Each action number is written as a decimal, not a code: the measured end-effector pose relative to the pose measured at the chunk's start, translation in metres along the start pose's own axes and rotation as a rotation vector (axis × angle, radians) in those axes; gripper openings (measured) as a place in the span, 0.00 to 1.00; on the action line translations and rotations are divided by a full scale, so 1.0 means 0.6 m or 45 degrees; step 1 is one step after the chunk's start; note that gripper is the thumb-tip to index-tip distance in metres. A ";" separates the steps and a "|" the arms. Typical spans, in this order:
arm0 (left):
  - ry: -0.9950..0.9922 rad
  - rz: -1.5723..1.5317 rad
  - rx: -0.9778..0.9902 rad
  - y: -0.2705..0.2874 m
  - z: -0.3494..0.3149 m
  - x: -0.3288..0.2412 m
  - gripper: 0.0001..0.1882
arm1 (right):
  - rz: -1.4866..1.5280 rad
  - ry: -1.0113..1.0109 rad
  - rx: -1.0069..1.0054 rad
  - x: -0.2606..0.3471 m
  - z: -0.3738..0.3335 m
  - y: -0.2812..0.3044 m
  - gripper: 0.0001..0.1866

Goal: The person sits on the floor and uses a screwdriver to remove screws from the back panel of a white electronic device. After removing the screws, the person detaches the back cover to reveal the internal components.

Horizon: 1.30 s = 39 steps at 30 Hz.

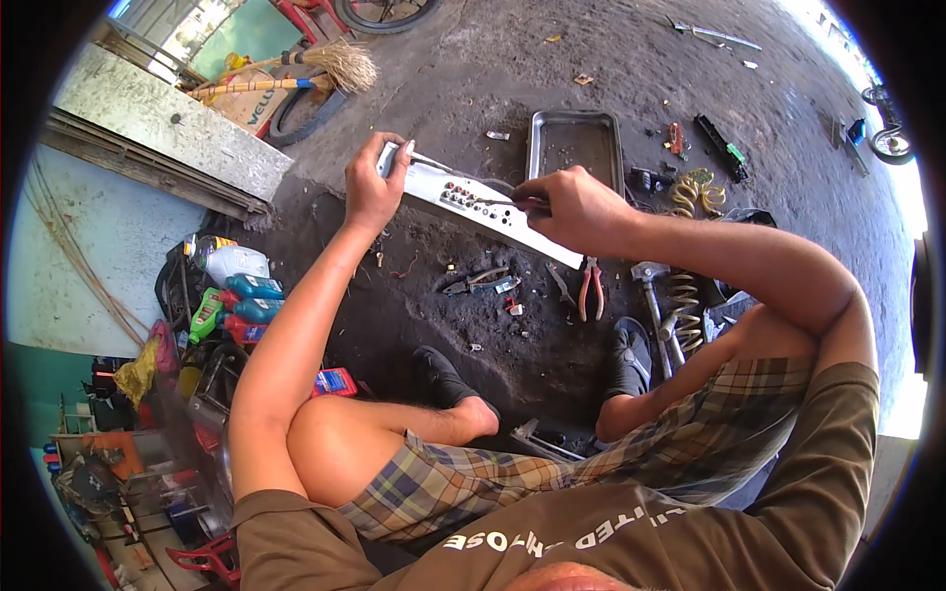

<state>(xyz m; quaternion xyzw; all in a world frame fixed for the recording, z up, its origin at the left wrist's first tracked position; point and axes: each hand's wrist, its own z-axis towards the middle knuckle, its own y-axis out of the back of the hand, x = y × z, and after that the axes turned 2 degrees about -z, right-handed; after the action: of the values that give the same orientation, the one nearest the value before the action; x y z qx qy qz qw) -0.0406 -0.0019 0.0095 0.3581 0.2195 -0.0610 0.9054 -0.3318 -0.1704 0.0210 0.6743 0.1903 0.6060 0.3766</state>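
Observation:
A long silver metal casing (426,186) slants across in front of me, held up off the dirt floor. Rows of small round sockets (477,200), some red, line its upward side. My left hand (373,187) grips the casing's far left end, with the thumb on its top edge. Over its right half, the fingers of my right hand (579,209) close around a thin dark rod (493,202) like a screwdriver, pointing left at the sockets. Most of its handle is hidden in my fingers. A dark cord-like line runs along the casing's far edge.
Red-handled pliers (590,292) and blue pliers (477,283) lie near my feet. Beyond my right hand is a metal tray (537,148). A coil spring (682,310) lies by my right leg. Bottles (258,287) cluster at left; a broom (340,67) lies far left.

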 end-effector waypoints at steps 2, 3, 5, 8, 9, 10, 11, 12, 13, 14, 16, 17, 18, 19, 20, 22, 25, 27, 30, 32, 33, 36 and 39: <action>-0.001 -0.002 0.003 -0.003 0.003 -0.006 0.11 | -0.001 -0.015 -0.004 0.005 -0.004 0.007 0.22; -0.006 -0.008 0.005 -0.004 0.004 -0.008 0.11 | -0.008 -0.020 0.002 0.007 -0.005 0.009 0.22; -0.013 -0.009 0.009 -0.003 0.005 -0.008 0.11 | -0.015 -0.022 0.019 0.008 -0.004 0.010 0.22; -0.016 -0.021 -0.008 -0.006 0.005 -0.009 0.11 | -0.015 0.010 -0.015 0.000 -0.004 0.004 0.22; -0.015 -0.023 -0.008 -0.007 0.006 -0.009 0.11 | -0.013 0.009 -0.014 -0.003 -0.005 0.004 0.22; -0.008 -0.019 -0.006 -0.005 0.005 -0.007 0.11 | -0.006 0.012 -0.008 -0.002 -0.003 0.002 0.22; -0.002 -0.015 -0.004 -0.003 0.003 -0.005 0.11 | 0.001 0.016 -0.003 -0.001 -0.001 0.001 0.22; 0.000 -0.011 -0.005 -0.001 0.002 -0.003 0.11 | 0.005 0.008 0.002 0.000 0.000 -0.001 0.22; -0.002 -0.012 -0.004 -0.002 0.003 -0.003 0.11 | 0.007 -0.005 0.004 0.001 -0.001 0.001 0.22; -0.003 -0.012 -0.003 -0.003 0.004 -0.003 0.11 | 0.011 -0.018 0.006 0.003 -0.002 0.002 0.22; 0.007 -0.004 -0.005 -0.005 0.004 -0.003 0.12 | 0.006 -0.032 0.011 0.007 -0.003 0.005 0.21; 0.012 0.000 -0.008 -0.005 0.004 -0.004 0.12 | 0.002 -0.040 0.014 0.009 -0.003 0.006 0.20; 0.019 0.004 -0.010 -0.006 0.004 -0.005 0.12 | 0.055 -0.105 0.019 0.012 -0.002 0.007 0.20; 0.025 0.008 -0.013 -0.006 0.004 -0.005 0.12 | 0.108 -0.170 0.023 0.016 0.000 0.009 0.19; 0.032 0.012 -0.015 -0.007 0.004 -0.005 0.12 | 0.161 -0.235 0.027 0.018 0.001 0.012 0.18; 0.016 0.024 -0.020 -0.008 0.004 -0.005 0.11 | 0.033 -0.135 0.034 0.012 0.005 0.014 0.18; -0.004 0.029 -0.021 -0.009 0.005 -0.004 0.11 | -0.222 0.083 0.064 0.000 0.011 0.013 0.18; -0.003 0.027 -0.022 -0.009 0.007 -0.004 0.11 | -0.219 0.109 0.056 -0.004 0.011 0.011 0.17; 0.019 0.029 -0.024 -0.009 0.006 -0.003 0.11 | -0.106 0.037 0.056 0.003 0.015 0.010 0.17; 0.010 0.019 -0.028 -0.009 0.006 -0.004 0.11 | -0.286 0.109 0.123 0.010 0.017 0.017 0.19; 0.014 0.024 -0.027 -0.010 0.005 -0.005 0.11 | -0.513 0.250 0.157 0.012 0.018 0.024 0.19; 0.035 0.035 -0.015 -0.007 0.007 -0.009 0.11 | -1.002 0.611 0.186 0.014 0.021 0.039 0.17; 0.060 0.027 -0.017 -0.010 0.010 -0.009 0.11 | -0.378 0.466 -0.140 -0.020 0.026 0.016 0.19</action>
<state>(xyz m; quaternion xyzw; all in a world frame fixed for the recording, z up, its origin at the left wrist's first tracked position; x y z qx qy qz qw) -0.0450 -0.0104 0.0122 0.3558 0.2372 -0.0416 0.9030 -0.3212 -0.1894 0.0205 0.4965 0.3192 0.6654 0.4570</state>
